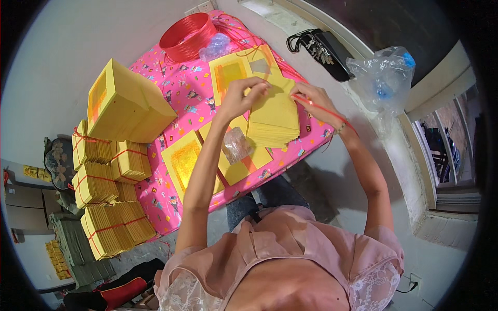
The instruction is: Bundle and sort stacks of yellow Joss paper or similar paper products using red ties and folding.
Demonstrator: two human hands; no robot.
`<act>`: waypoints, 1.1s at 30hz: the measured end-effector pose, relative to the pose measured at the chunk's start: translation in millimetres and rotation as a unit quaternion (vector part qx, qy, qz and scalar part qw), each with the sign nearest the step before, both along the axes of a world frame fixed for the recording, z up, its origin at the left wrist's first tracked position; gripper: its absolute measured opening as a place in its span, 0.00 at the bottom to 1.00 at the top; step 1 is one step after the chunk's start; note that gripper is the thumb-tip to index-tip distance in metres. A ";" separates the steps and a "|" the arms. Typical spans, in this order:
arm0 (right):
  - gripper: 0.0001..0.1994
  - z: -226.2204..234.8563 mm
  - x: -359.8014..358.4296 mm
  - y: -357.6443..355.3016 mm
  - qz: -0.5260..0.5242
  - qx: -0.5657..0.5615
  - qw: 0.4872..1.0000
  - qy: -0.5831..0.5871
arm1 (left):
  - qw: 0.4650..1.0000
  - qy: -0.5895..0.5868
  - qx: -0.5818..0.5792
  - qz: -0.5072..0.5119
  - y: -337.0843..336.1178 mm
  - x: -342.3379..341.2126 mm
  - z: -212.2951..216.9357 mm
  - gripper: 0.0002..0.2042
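Here's the yellow paper stack (275, 122), between my hands by the table's near right edge, seemingly set there for both arms to reach. My right hand (314, 101) is gripping a red cord (328, 110), its length running back across my wrist, perhaps so the slack clears the paper. My left hand (241, 98) curls over the stack's far left side, thumb and forefinger close; whether they pinch anything, I can't tell. Beside the stack, printed yellow sheets (184, 158) lie flat. Further left, cord-tied bundles (96, 184) sit packed together, presumably for neatness, a tall yellow block (132, 106) beyond. Far end: a red cord coil (188, 39) on the pink tablecloth (192, 96), apparently parked aside.
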State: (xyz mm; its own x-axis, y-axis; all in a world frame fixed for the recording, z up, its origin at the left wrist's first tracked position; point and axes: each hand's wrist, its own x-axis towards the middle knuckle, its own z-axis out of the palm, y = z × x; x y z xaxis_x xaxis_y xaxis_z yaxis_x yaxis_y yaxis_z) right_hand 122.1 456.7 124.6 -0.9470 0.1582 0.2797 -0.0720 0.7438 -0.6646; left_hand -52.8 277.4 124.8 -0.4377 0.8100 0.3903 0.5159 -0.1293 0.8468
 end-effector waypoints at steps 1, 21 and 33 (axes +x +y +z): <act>0.05 2.6 -1.7 2.0 -0.003 -0.001 1.000 0.000 | 0.993 0.056 -0.086 -0.052 4.7 2.0 6.0 0.10; 0.09 -1.0 -32.1 -13.9 -0.096 -0.114 0.971 0.185 | 0.990 0.000 -0.140 0.023 30.5 16.8 -24.9 0.12; 0.12 -45.6 -22.6 -17.6 -0.159 -0.440 0.875 0.126 | 0.989 0.013 -0.142 0.030 31.8 21.1 -20.4 0.12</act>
